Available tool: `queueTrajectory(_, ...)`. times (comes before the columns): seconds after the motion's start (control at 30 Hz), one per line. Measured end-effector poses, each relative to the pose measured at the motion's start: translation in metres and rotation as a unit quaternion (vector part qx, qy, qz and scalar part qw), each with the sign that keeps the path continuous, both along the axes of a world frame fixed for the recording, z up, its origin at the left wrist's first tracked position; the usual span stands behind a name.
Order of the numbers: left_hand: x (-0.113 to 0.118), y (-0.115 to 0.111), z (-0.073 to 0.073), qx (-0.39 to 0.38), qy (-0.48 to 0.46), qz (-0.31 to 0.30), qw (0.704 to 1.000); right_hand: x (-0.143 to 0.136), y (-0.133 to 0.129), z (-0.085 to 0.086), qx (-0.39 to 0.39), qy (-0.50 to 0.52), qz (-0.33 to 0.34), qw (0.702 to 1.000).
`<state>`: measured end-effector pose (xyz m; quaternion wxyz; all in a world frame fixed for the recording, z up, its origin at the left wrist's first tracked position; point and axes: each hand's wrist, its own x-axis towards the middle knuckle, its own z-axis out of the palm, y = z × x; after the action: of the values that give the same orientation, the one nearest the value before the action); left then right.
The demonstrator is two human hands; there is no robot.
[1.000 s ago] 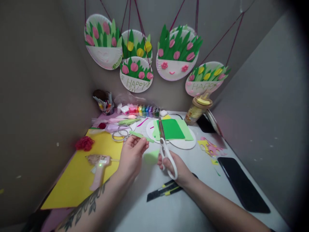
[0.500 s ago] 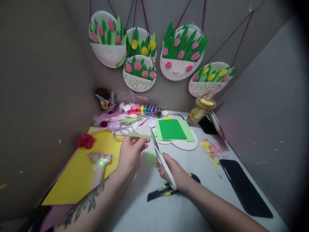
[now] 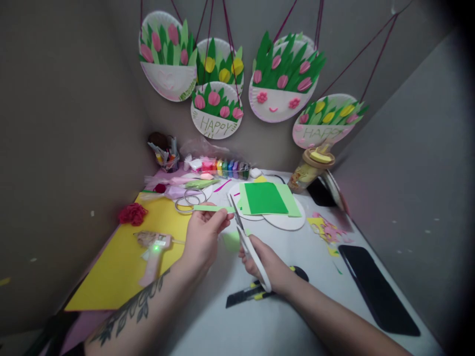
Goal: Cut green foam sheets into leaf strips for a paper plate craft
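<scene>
My left hand (image 3: 205,230) pinches a narrow light green paper strip (image 3: 210,208) between thumb and fingers. My right hand (image 3: 260,257) grips white-handled scissors (image 3: 256,259), whose blades point up and away, at the right end of the strip. On the table below, between my hands, lies a light green paper piece (image 3: 232,241). Beyond the scissors, a dark green sheet (image 3: 266,199) rests on light green paper (image 3: 295,205), over white round plates (image 3: 287,223). Under my right wrist is a black and yellow cutter (image 3: 243,296).
Yellow sheet (image 3: 107,267) with a pink glue gun (image 3: 153,262) at left; metal rings (image 3: 189,199) and colored clay (image 3: 226,169) behind. Phone (image 3: 378,289), pink paper scraps (image 3: 326,230) and a lidded cup (image 3: 309,170) at right. Decorated plates (image 3: 284,101) hang on the wall.
The view has shifted slightly. The strip in my left hand has turned a little, showing more of its flat face; both hands keep their holds.
</scene>
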<state>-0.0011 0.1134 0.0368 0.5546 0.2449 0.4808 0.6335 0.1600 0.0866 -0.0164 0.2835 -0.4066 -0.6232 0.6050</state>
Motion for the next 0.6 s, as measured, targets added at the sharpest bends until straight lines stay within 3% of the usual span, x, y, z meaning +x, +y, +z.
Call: queueTrajectory(0.6,0.0018,-0.0018,-0.0039,0.007,0.009,-0.011,1.0,-0.0003,0.0001,0.0021,0.005,-0.007,0.0,1.0)
